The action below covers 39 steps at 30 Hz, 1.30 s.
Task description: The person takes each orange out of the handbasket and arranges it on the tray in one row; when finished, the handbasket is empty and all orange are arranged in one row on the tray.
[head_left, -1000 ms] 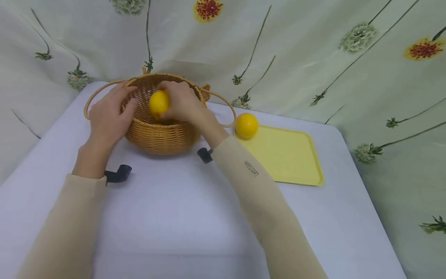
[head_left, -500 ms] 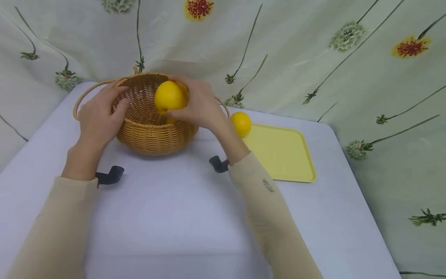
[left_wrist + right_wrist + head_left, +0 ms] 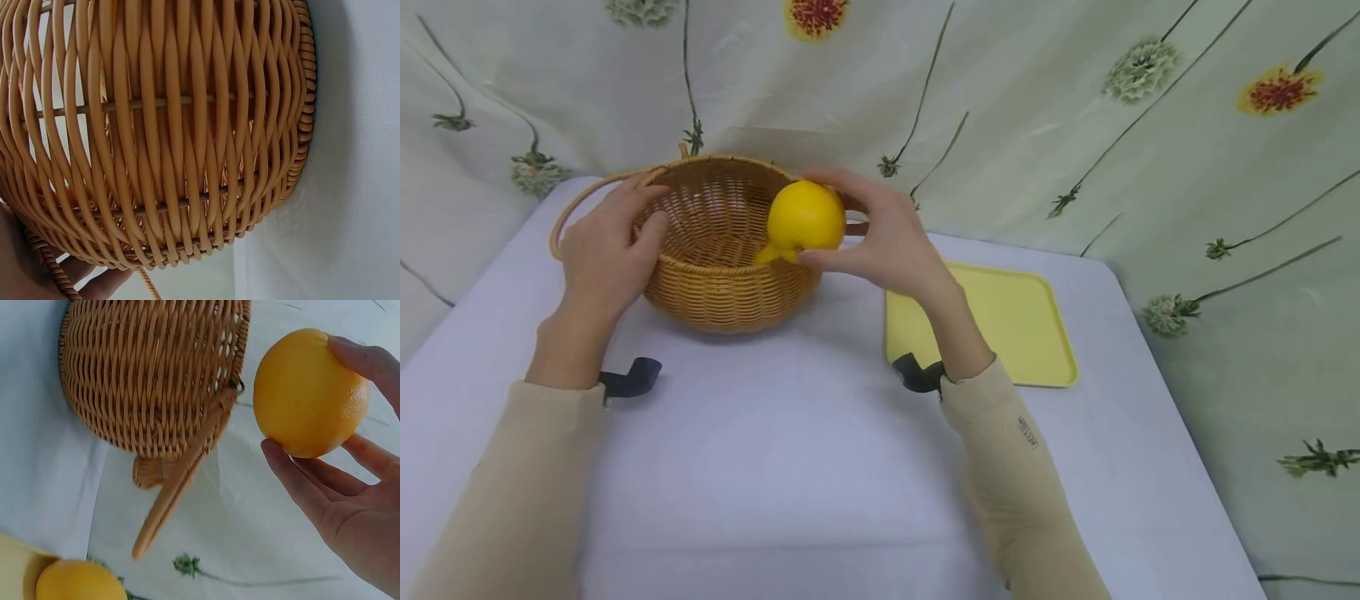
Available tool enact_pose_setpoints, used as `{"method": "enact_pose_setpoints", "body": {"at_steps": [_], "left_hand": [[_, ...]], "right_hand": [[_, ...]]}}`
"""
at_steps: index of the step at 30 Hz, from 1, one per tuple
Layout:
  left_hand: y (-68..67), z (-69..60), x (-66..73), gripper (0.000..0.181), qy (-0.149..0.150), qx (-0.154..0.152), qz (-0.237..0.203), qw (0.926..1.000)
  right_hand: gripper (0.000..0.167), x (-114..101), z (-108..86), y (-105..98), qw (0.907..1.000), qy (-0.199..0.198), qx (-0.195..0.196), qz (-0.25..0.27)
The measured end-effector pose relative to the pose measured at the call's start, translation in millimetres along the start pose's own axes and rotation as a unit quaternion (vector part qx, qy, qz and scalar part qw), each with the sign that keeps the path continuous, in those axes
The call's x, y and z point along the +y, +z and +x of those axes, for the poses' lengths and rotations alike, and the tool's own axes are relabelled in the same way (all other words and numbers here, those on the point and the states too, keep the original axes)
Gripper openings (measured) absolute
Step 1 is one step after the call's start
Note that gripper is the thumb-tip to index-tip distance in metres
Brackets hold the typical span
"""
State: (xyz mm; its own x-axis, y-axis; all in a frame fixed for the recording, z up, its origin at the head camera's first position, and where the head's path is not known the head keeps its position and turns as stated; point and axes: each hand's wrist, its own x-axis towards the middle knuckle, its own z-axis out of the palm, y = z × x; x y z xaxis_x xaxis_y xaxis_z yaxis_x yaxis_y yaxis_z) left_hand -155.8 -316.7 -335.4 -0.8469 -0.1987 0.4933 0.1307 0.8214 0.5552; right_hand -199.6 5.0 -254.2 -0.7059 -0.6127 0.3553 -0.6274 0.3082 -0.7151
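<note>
A wicker basket (image 3: 730, 296) stands at the back left of the table. My left hand (image 3: 613, 242) grips its left rim; in the left wrist view part of that hand (image 3: 25, 265) shows at the lower left, beside the woven wall. My right hand (image 3: 887, 237) holds an orange (image 3: 806, 217) between thumb and fingers, above the basket's right rim. In the right wrist view the held orange (image 3: 309, 394) is apart from the basket wall. Another yellow fruit (image 3: 767, 253) shows partly inside the basket, just below the held one.
A yellow tray (image 3: 1022, 325) lies right of the basket, partly behind my right forearm. On its corner sits another orange (image 3: 80, 581), hidden in the head view. The basket's right handle (image 3: 178, 481) sticks out sideways. A flowered cloth (image 3: 1037, 125) hangs behind the table.
My right hand has lifted the orange from inside the basket and moved right with it to the right rim. My left hand stays on the left rim. The view has shifted slightly.
</note>
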Motion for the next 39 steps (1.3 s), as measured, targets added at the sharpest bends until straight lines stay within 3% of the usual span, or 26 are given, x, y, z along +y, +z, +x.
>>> {"method": "enact_pose_setpoints", "body": {"at_steps": [10, 18, 24, 29, 39], "left_hand": [[2.2, 0.4, -2.4, 0.05, -0.009, -0.002, -0.002, 1.0], [4.6, 0.3, -4.5, 0.048, -0.005, 0.002, 0.007, 1.0], [2.9, -0.3, -7.4, 0.05, -0.013, 0.002, 0.003, 0.9999], [0.9, -1.4, -7.1, 0.05, -0.013, 0.008, 0.002, 0.9999], [4.5, 1.8, -1.9, 0.049, 0.002, 0.017, 0.003, 0.9998]], "right_hand": [[0.074, 26, -39.1, -36, 0.9975, 0.058, 0.039, 0.013], [0.073, 61, -64.0, -64, 0.9941, 0.093, 0.052, -0.019], [0.073, 78, -72.9, -84, 0.9852, 0.125, 0.101, -0.06], [0.075, 93, -75.3, -87, 0.9773, 0.142, 0.122, -0.099], [0.074, 136, -81.6, -77, 0.9583, 0.187, 0.123, -0.177]]}}
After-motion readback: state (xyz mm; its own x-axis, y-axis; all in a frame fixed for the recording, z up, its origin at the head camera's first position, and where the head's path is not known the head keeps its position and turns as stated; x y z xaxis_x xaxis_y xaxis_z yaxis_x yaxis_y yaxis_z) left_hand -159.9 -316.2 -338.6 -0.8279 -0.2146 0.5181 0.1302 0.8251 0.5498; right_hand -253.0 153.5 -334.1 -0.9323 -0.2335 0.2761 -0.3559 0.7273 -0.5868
